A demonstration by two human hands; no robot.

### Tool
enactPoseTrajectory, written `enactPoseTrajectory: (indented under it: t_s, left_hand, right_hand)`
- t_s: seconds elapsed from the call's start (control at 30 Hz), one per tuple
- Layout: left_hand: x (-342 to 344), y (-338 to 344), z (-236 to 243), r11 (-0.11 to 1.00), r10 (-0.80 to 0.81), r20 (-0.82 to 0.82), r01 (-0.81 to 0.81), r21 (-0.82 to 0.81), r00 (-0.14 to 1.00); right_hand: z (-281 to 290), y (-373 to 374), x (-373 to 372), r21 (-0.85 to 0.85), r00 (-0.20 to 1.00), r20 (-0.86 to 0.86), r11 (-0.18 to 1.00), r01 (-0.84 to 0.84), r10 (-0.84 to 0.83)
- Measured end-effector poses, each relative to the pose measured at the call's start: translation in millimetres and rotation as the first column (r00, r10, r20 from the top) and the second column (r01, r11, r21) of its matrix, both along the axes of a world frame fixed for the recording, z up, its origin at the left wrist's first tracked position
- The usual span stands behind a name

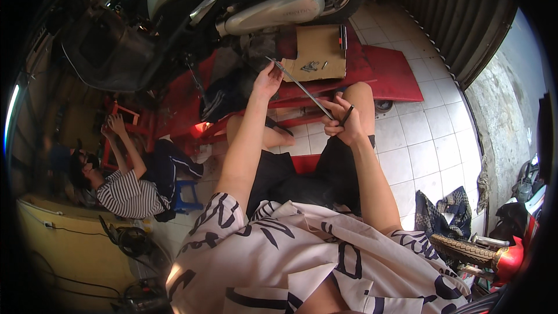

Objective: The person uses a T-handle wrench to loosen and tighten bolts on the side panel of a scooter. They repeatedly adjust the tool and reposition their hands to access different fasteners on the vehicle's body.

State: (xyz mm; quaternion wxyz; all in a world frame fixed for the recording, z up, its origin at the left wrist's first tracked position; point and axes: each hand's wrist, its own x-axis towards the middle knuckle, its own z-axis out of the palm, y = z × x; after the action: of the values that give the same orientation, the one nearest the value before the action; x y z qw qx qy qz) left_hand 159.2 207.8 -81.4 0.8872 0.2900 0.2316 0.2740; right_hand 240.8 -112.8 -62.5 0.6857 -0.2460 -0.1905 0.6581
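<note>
A long, thin metal rod with a dark crossbar, which looks like a T-handle wrench (pixel 303 89), slants between my two hands in front of the red platform. My left hand (pixel 267 82) pinches it near its far tip. Around the handle end, my right hand (pixel 345 125) is closed, with the dark bar jutting out past the palm. Just beyond the rod lies a brown cardboard sheet (pixel 302 40). Several small metal bolts (pixel 310 66) rest on it, with a single bolt (pixel 325 64) slightly apart. A black and red tool (pixel 343 38) sits along the sheet's right edge.
A scooter with a silver exhaust cover (pixel 273 13) stands on the red platform (pixel 395 72). To my left, another person in a striped shirt (pixel 131 195) works beside a blue stool (pixel 186 195). A tire (pixel 465 250) and a dark patterned bag (pixel 444 212) are at right.
</note>
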Motion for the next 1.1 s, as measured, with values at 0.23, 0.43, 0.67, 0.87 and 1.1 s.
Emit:
enactPoseTrajectory:
  t_s: [0.23, 0.43, 0.67, 0.87, 1.1]
  left_hand:
    - [-8, -10, 14, 0.998, 0.022, -0.022, -0.023, -0.061, 1.0]
    - [-14, -12, 21, 0.997, 0.026, 0.002, -0.026, -0.074, 1.0]
    - [-17, -14, 23, 0.996, 0.046, 0.009, -0.046, -0.078, 0.999]
    - [-17, -13, 24, 0.993, 0.058, 0.015, -0.056, -0.107, 0.998]
    - [-16, -10, 22, 0.995, 0.058, -0.007, -0.059, -0.084, 0.998]
  right_hand:
    - [-1, 3, -2, 0.018, 0.999, 0.047, 1.0, -0.003, 0.003]
    - [3, 4, -3, 0.011, 0.999, 0.043, 1.0, 0.009, -0.009]
    - [0, 3, -1, 0.014, 0.998, 0.059, 1.0, 0.016, -0.017]
    - [3, 3, -2, 0.02, 0.997, 0.072, 1.0, 0.018, -0.02]
    - [3, 3, -2, 0.01, 0.996, 0.075, 0.999, 0.041, -0.041]
